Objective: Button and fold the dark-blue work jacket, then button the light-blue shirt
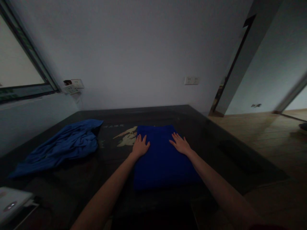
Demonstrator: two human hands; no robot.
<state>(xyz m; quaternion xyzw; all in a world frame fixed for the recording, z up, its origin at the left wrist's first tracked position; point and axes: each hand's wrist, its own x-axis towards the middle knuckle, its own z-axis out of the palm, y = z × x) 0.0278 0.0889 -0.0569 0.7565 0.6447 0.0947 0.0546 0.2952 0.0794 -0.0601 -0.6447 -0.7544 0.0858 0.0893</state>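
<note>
A bright blue folded cloth [163, 163] lies flat on the dark table, roughly rectangular, with its near edge toward me. My left hand [141, 146] rests on its left side, fingers spread and palm down. On the right side lies my right hand [180, 143], also flat with the fingers apart. Both hands press on the cloth's upper half and neither grips it. Whether the cloth is a garment or a plain piece of fabric cannot be made out.
A crumpled blue garment [69, 140] lies at the table's left. The dark table [192, 119] with a pale printed bird stands against the wall. A white device [13, 203] sits at the near left corner. A dark flat object [240, 156] lies at the right.
</note>
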